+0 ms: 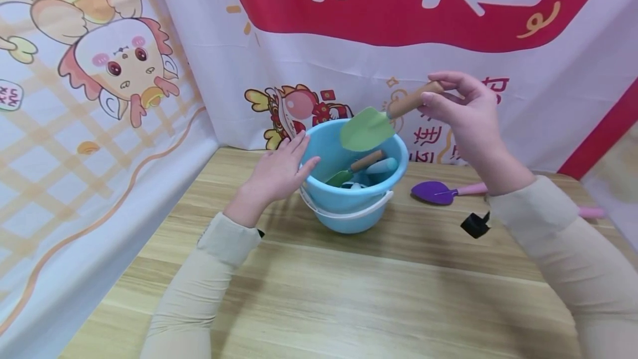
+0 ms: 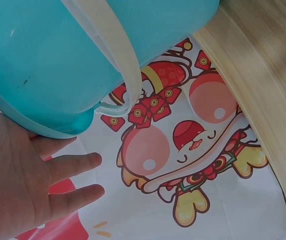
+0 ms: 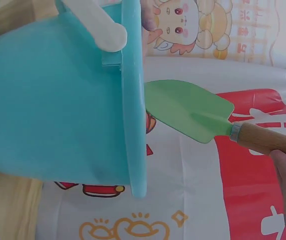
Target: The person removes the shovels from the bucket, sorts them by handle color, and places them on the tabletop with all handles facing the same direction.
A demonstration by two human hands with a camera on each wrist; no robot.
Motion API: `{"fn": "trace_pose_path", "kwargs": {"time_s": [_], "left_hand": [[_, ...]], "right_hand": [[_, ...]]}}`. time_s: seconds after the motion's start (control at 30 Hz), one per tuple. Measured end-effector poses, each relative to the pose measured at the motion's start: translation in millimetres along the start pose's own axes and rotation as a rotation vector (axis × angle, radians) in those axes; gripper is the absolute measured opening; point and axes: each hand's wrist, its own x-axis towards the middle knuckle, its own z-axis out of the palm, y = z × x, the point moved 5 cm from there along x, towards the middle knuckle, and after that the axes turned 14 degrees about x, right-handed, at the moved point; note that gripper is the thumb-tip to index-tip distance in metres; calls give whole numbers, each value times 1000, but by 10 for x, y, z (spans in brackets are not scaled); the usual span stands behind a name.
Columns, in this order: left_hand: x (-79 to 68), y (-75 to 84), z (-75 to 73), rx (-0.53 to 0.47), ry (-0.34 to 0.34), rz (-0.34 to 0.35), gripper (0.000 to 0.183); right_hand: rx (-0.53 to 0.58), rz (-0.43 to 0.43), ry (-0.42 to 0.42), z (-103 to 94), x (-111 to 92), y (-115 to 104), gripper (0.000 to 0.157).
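A light blue bucket [image 1: 349,220] with a white handle stands on the wooden table. My left hand [image 1: 285,168] rests on its left rim, fingers stretched out. Above the bucket's opening, my right hand [image 1: 466,107] pinches the wooden handle of a green trowel [image 1: 368,129] near its end, the blade tilted down over the rim. Inside the bucket lie another green trowel [image 1: 366,160] with a wooden handle and a tool with a light blue handle [image 1: 382,166]. Whatever lies lower in the bucket is partly hidden. In the right wrist view the held trowel [image 3: 190,110] shows beside the bucket's rim.
Right of the bucket, a purple trowel [image 1: 435,192] with a pink handle lies on the table [image 1: 319,303]. Another pink handle [image 1: 591,213] shows past the right sleeve. A small black object [image 1: 475,226] is by the right cuff. Printed cloth [image 1: 199,43] hangs behind and at the left.
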Motion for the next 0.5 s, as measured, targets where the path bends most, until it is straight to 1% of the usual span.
{"fn": "trace_pose_path", "kwargs": {"time_s": [0.2, 0.3, 0.5], "left_hand": [[10, -12, 20, 0, -1, -1, 78], [7, -13, 20, 0, 1, 1, 78], [-3, -6, -2, -5, -1, 4, 78]], "right_hand": [[99, -15, 28, -72, -77, -108, 34], [147, -6, 60, -103, -122, -160, 35], [287, -2, 128, -179, -203, -267, 34]]}}
